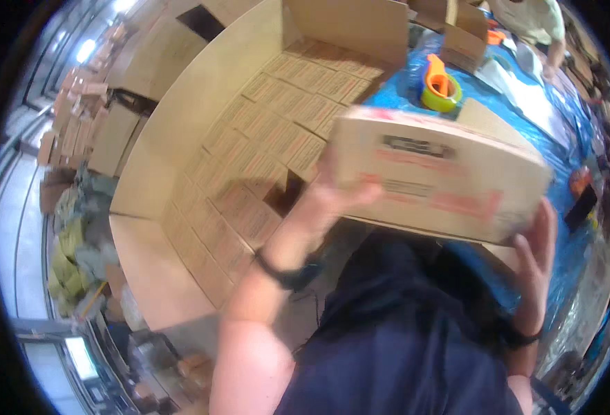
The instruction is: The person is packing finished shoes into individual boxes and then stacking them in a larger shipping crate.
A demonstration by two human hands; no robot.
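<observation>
I hold a brown cardboard box (443,180) with red and black print between both hands, tilted and slightly blurred. My left hand (343,192) grips its left end, the thumb across the front side. Around its lower right corner are the fingers of my right hand (536,242). To the left stands a large open carton (180,131) with rows of similar small boxes (249,166) packed flat inside. A dark gap (285,194) shows among those boxes, near my left wrist.
Blue plastic sheeting (395,93) covers a table at right, bearing an orange tape dispenser (437,69) with yellow-green tape and a small open carton (465,45). Another person (533,21) is at the far right. Stacked cartons (115,138) and bags (70,256) stand at left.
</observation>
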